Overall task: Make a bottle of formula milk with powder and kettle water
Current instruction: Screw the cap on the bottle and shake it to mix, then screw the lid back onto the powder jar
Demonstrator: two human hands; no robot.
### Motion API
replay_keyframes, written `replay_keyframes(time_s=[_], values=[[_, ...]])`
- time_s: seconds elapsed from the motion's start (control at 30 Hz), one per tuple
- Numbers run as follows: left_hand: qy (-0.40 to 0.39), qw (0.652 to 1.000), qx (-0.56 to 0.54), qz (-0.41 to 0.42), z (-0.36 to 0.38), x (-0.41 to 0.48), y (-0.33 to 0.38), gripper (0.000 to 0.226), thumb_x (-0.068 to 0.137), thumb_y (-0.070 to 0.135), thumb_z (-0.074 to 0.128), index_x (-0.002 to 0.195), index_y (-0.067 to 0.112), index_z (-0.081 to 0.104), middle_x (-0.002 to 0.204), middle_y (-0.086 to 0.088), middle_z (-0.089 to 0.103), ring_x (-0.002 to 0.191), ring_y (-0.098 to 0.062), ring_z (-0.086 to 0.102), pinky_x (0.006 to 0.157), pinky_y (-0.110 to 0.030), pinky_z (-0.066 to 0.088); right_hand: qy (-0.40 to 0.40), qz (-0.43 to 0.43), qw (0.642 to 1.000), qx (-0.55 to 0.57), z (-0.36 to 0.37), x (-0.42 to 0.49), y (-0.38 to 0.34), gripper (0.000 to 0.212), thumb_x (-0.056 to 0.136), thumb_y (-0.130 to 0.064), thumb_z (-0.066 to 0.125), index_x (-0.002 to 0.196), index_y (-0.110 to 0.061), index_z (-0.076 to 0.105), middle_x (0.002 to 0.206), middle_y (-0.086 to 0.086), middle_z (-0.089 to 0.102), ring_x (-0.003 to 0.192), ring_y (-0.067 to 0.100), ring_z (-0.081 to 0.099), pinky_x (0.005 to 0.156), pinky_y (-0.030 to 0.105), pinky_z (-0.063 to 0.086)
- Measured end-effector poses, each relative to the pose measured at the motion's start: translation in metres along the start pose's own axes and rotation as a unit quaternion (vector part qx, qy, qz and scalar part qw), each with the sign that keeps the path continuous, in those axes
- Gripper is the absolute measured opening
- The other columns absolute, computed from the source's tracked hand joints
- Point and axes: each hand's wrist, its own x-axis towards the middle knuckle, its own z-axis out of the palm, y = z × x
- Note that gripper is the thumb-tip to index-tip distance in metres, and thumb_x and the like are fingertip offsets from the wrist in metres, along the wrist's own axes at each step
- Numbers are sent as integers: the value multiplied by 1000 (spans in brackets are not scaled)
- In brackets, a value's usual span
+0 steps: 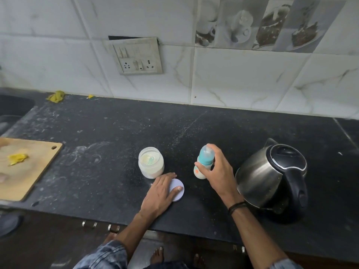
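The black countertop [116, 133] is dusted with pale specks and smears. A wet or powdery patch there could let a container slide when it is pushed.

At 4 o'clock in the view the steel kettle [272, 177] stands with its lid down, just beside the right forearm. If that arm is swung outward, the kettle could be knocked and hot water spilled.

At 7 o'clock the powder jar [151, 165] is left uncovered, with pale powder and what seems to be a scoop inside, though the blur leaves that uncertain. While it is uncovered, drips or dirt could get in, and a nudge from the nearby fingers could tip it.

At 5 o'clock the bottle [204, 162] is gripped by the right hand [217, 171], the fingers wrapped round its teal cap and neck. It is tilted a little and shows pale liquid low down. Should the cap be loose, milk could leak out if the bottle is shaken.

At 6 o'clock the jar lid [178, 188] lies flat on the counter, pressed under the flat, straight fingers of the left hand [159, 193]. Grit from the counter could be carried onto the jar when the lid is replaced.
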Motion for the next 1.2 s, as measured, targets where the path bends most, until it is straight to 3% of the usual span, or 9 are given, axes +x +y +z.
replay_keyframes(time_s=[0.1,0.27,0.43,0.57,0.67,0.8,0.97,1.1,1.2], values=[[1,1000,-5,2,-1,-1,1,56,102,60,47,143,22,50,147,9,52,137,-4,39,117,-22,28,-19,-12,1000,-20,6,-2,8,69,85,-35,84,142,-36,45,134,-5,60,118,20,59,95,40,54],[1,1000,0,-4,-3,-1,4,54,102,57,50,143,22,51,147,9,52,137,-4,39,112,-12,21,-38,-31,998,-50,12,-4,18,69,86,-35,83,143,-33,45,127,-2,60,112,23,61,88,42,56],[-1,1000,1,-5,-6,-1,6,56,101,58,50,142,21,52,146,8,53,136,-4,40,112,-12,22,-42,-38,997,-46,14,-6,23,71,87,-36,83,142,-38,38,127,0,59,112,26,60,86,46,57],[-4,1000,6,-6,-8,-1,8,57,100,58,53,142,20,52,146,8,53,136,-4,40,111,-10,21,-36,-18,999,-17,11,-8,26,77,82,-38,86,144,-34,40,135,-1,57,120,23,59,93,47,56],[-5,1000,3,-2,-9,-1,10,59,99,59,52,143,19,51,146,6,53,136,-6,41,114,-17,26,-27,9,999,27,8,-13,28,87,75,-39,92,145,-33,40,140,-6,53,124,18,59,97,43,55],[-13,1000,-15,5,-10,-3,10,63,98,59,55,145,18,48,149,4,50,139,-8,39,115,-21,26,28,-24,999,-7,9,-30,29,95,71,-31,95,146,-26,37,141,1,42,126,25,52,104,42,50],[3,998,-51,32,-10,-9,9,66,97,62,55,147,20,47,153,6,45,142,-5,36,118,-19,23,132,-10,990,-39,22,-67,10,65,81,-18,88,135,-19,51,121,3,52,107,23,54,93,44,51],[34,995,-83,40,-13,-20,7,63,96,61,57,144,22,51,151,9,47,142,-4,38,117,-14,23,76,0,996,-54,44,-90,-2,43,83,-15,82,121,-20,63,107,-10,52,95,13,48,85,43,51],[62,992,-104,29,-19,-35,-1,56,96,55,63,141,22,54,148,10,50,140,-2,39,115,-13,23,-2,40,997,-69,64,-95,-9,48,84,-24,82,128,-22,61,117,-6,54,104,14,49,90,40,51]])
